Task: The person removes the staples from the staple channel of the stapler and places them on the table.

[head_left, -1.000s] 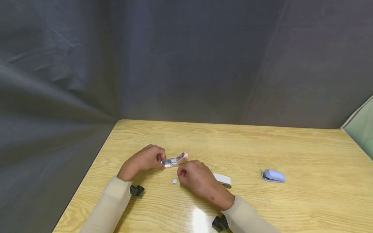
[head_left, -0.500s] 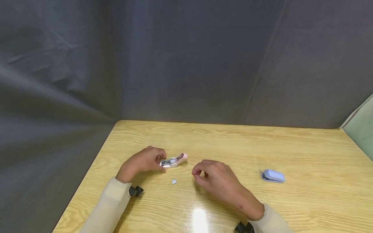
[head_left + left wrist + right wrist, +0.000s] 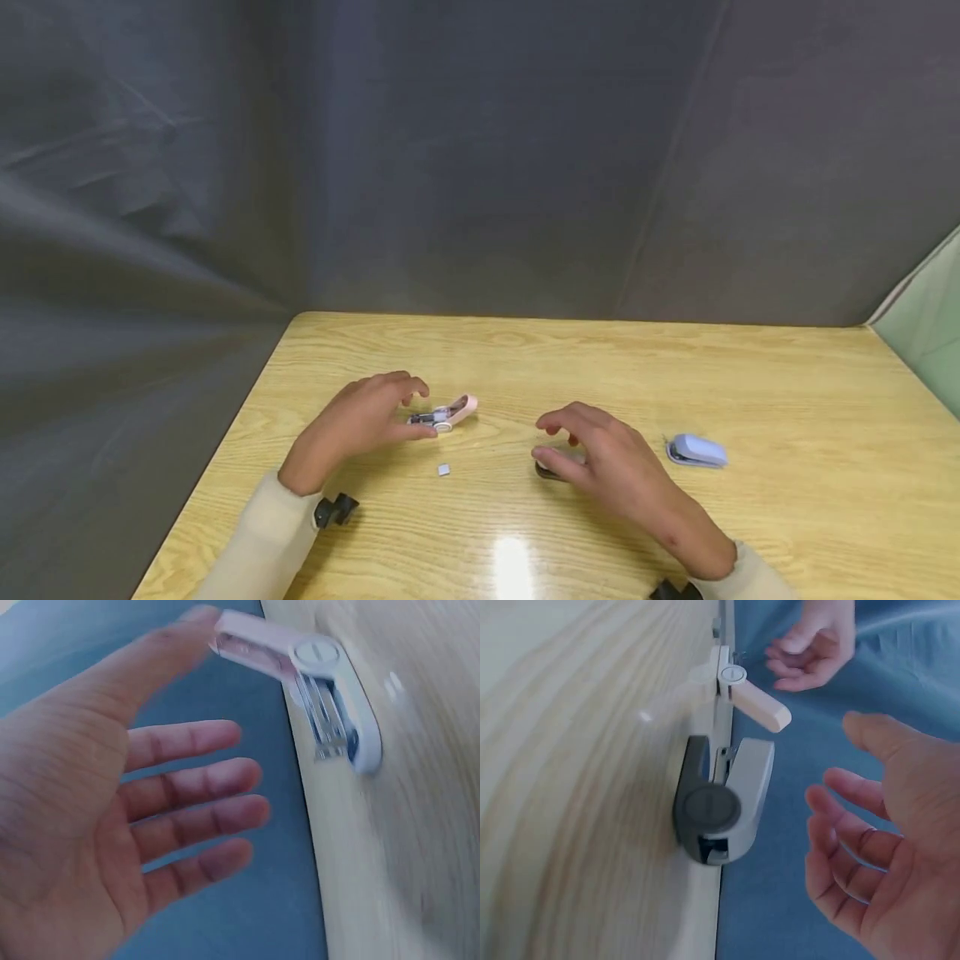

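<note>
Left hand (image 3: 360, 421) around the left end of the pink stapler (image 3: 444, 416), fingers (image 3: 187, 742) loosely extended and apart, nothing gripped. Thumb along the near side in the head view; in the left wrist view, blurred, close to the tip of the pink arm. Contact there impossible to tell.

Pink stapler on the left part of the bench (image 3: 510, 358), hinged wide: white base on the wood, metal rail exposed along it, pink arm slanting up to the right from a round white pivot.

Right hand (image 3: 615, 467) over the grey stapler (image 3: 724, 802), palm free of any object, fingers gently bent, thumb held well away from them. In the right wrist view, a visible gap between hand and stapler. Grey stapler on the bench, right of the pink one and mostly hidden in the head view: grey underside, white top angled away from it, round grey pivot.

Small block (image 3: 444, 470), pale and square, flat on the bench between both hands, nearer than the pink stapler. Farther right, just past the right hand, blue stapler (image 3: 697, 451) lying on the bench. Behind the bench, dark curtain (image 3: 480, 167).
</note>
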`<state>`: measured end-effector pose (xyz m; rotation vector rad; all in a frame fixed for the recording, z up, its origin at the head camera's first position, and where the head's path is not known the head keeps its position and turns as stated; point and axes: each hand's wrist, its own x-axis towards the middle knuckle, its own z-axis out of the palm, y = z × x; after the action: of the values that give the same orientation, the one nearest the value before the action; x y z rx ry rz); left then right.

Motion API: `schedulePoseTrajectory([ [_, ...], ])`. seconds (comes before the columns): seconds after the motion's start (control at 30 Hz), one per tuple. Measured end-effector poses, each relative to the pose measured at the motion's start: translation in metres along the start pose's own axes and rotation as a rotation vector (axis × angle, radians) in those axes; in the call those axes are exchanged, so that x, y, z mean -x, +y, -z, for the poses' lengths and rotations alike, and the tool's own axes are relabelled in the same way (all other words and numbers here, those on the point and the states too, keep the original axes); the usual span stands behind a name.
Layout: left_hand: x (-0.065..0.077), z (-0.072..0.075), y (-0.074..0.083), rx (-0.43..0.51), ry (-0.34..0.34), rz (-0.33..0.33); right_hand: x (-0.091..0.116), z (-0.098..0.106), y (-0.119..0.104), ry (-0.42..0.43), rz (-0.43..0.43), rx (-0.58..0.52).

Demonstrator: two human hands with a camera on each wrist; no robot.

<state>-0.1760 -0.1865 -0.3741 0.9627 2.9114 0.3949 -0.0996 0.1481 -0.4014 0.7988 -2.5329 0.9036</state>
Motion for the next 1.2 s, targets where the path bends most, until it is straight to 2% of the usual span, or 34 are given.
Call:
schedulePoseTrajectory([
  [0.2,-0.002,-0.004,0.021,-0.080,0.178,-0.252,0.008,0.005,0.009,-0.018,0.027,0.042],
  [0.27,-0.003,-0.006,0.029,-0.064,0.191,-0.311,0.009,0.007,0.011,-0.037,0.026,0.060],
  [0.33,-0.005,-0.008,0.038,-0.049,0.169,-0.341,0.010,0.008,0.011,-0.058,0.026,0.075],
  [0.43,-0.009,-0.012,0.049,-0.027,0.098,-0.348,0.012,0.008,0.012,-0.091,0.022,0.097],
  [0.57,-0.018,-0.020,0.067,-0.044,0.009,-0.343,0.015,0.007,0.015,-0.115,0.050,0.149],
  [0.77,-0.034,-0.037,0.087,-0.088,-0.084,-0.353,0.017,0.007,0.017,-0.181,0.050,0.176],
  [0.93,-0.042,-0.048,0.093,-0.098,-0.107,-0.376,0.016,0.005,0.018,-0.239,0.058,0.157],
  [1.2,-0.053,-0.054,0.102,-0.062,-0.147,-0.309,0.014,0.000,0.021,-0.271,0.071,0.111],
])
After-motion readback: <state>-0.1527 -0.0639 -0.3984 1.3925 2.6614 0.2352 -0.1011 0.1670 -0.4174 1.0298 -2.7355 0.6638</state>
